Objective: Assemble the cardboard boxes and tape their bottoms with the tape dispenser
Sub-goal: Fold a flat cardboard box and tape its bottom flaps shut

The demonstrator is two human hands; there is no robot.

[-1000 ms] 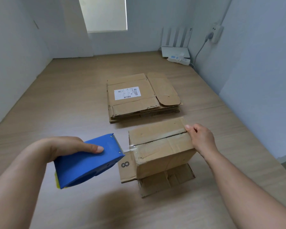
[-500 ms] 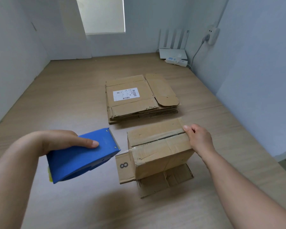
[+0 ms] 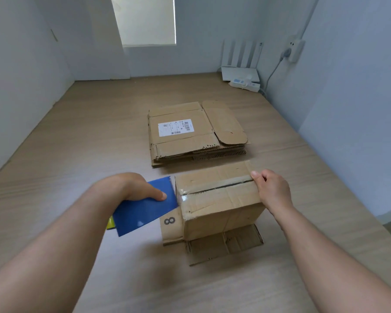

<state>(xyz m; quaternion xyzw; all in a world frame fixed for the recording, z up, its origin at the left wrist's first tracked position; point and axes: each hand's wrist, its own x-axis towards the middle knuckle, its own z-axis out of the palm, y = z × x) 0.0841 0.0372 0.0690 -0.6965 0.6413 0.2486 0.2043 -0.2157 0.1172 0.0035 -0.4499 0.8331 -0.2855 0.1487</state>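
The brown box (image 3: 219, 199) stands on the surface (image 3: 77, 154) near the flat boxes (image 3: 190, 134), with shiny tape along its top seam. The left hand (image 3: 136, 188) grips the blue tape dispenser (image 3: 145, 208) at its left edge. The right hand (image 3: 272, 190) clasps its right edge with curled fingers (image 3: 256, 176).

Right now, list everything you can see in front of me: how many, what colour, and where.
assembled cardboard box: one, brown, near centre, flaps splayed beneath, an 8 on its left flap
clear tape: one strip, along the box's top seam
tape dispenser: one, blue, at the box's left end
flattened cardboard boxes: one stack, count unclear, brown, behind the assembled box
shipping label: one, white, on top of the stack
router: one, white, far right corner
power strip: one, white, in front of the router
wooden surface: one, light tan, under everything
left hand: one, grips the tape dispenser
right hand: one, holds the box's right end
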